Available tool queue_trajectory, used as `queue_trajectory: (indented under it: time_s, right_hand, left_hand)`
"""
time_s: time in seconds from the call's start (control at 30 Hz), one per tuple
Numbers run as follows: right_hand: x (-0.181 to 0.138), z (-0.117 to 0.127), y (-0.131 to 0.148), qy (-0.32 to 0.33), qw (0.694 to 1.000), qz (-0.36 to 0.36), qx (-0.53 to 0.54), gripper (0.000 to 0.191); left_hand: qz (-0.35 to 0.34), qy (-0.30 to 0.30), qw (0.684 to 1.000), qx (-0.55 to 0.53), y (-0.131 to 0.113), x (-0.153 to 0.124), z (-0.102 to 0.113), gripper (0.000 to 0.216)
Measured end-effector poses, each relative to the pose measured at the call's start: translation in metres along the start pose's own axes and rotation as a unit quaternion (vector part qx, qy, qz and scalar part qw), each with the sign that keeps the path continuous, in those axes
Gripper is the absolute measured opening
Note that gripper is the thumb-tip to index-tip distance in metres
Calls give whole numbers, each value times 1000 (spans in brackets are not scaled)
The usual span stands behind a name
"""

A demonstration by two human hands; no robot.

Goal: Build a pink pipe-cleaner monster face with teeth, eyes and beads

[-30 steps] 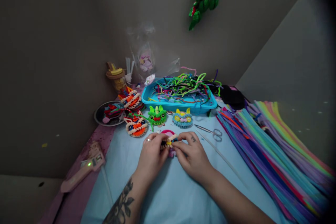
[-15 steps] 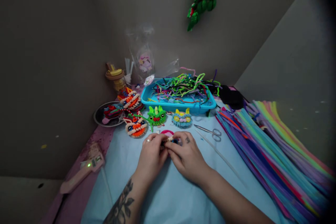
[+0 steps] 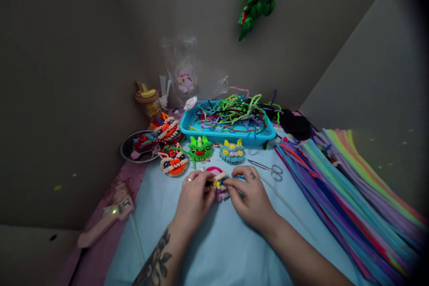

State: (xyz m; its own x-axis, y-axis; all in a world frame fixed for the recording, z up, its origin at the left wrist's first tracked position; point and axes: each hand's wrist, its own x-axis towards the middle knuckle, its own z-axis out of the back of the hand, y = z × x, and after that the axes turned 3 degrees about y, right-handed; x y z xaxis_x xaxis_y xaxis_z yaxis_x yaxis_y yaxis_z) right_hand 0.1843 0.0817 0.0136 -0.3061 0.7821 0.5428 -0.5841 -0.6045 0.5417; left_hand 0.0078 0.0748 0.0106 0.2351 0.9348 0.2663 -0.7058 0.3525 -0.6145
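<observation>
My left hand (image 3: 192, 196) is closed around the left side of a small pipe-cleaner animal head (image 3: 219, 183), which has cream, yellow, blue and pink parts. At its right edge, my right hand (image 3: 250, 194) pinches with thumb and index finger. A bit of blue pipe cleaner (image 3: 238, 177) shows under those fingers; its ends are hidden. Beyond my hands stand a green head (image 3: 200, 148), a light-blue and yellow head (image 3: 232, 152) and an orange and cream head (image 3: 173, 161). Scissors (image 3: 268, 167) lie to the right of them.
A blue tray (image 3: 228, 136) of pipe-cleaner scraps stands at the back. Bundled pipe cleaners (image 3: 335, 196) cover the right side. A pink glue gun (image 3: 107, 219), its light green, lies left. A clear glue stick (image 3: 288, 205) and a metal bowl (image 3: 125, 154) also lie there.
My right hand has shifted right, away from my left, uncovering more of the animal head. A blue pipe cleaner now shows by the right fingers. My left hand has barely moved.
</observation>
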Motion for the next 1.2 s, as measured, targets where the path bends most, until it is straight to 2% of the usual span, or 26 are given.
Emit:
queue_trajectory:
  time_s: [0.2,0.43,0.7,0.93,1.2]
  right_hand:
    - [0,-4,2,41,999,8,3,30]
    - [-1,-5,2,38,999,0,12,28]
    - [5,-7,-3,77,995,-20,-63,36]
    - [7,-15,-4,50,996,-3,-78,22]
    - [8,-21,-4,41,996,-1,-78,19]
  left_hand:
    - [2,2,1000,-3,-1,0,-1,30]
    - [-3,3,1000,-11,1,1,-1,31]
    - [-9,5,1000,-15,2,-1,0,32]
    - [-4,-11,1000,-24,2,-5,2,42]
    - [0,-14,1000,-3,6,-3,-2,34]
